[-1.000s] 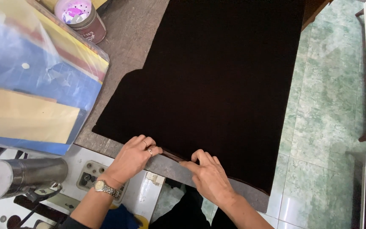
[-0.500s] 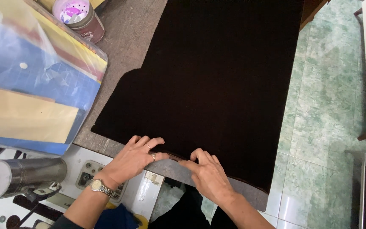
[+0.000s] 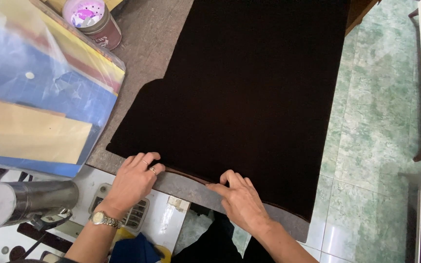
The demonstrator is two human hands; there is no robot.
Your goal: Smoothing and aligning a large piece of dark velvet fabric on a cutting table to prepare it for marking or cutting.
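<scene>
— Grey felt-topped table [image 3: 147,58], black cloth [image 3: 249,97] spread across it, near edge by both hands?
— Yes. Left hand [image 3: 135,180] lies flat, fingers together on the hem; right hand [image 3: 239,199] presses it, fingers curled, gripping nothing.

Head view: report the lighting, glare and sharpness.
Head view: even, soft daylight; the black cloth reads as a flat dark mass with almost no weave or fold detail; mild glare on the clear plastic sleeve and the metal cylinder; left hand and right hand are sharp, with no motion blur.
</scene>
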